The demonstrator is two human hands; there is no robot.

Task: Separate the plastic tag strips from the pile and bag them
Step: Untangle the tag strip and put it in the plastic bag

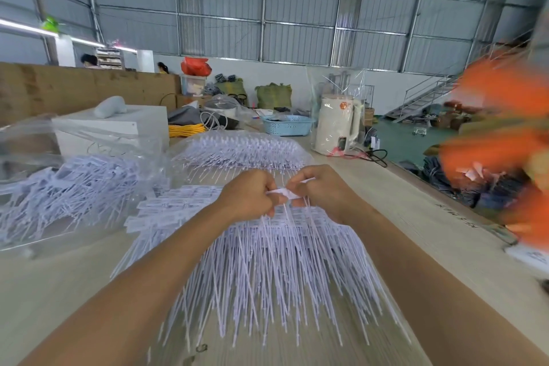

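Note:
A big pile of white plastic tag strips [267, 270] lies fanned out on the table in front of me, label heads away from me and thin tails toward me. My left hand [248, 197] and my right hand [319, 192] meet over the pile's far edge. Both pinch the head end of a small bunch of tag strips [283, 192] between them, with its tails hanging down over the pile. A clear plastic bag [68, 187] holding more strips lies at the left. Another heap of strips [240, 148] under clear plastic sits behind the hands.
A white box [113, 128] stands at the back left, a blue basket [286, 125] and a wrapped white kettle [337, 125] at the back. The wooden table [416, 217] ends on the right, where a blurred person in orange [505, 140] moves.

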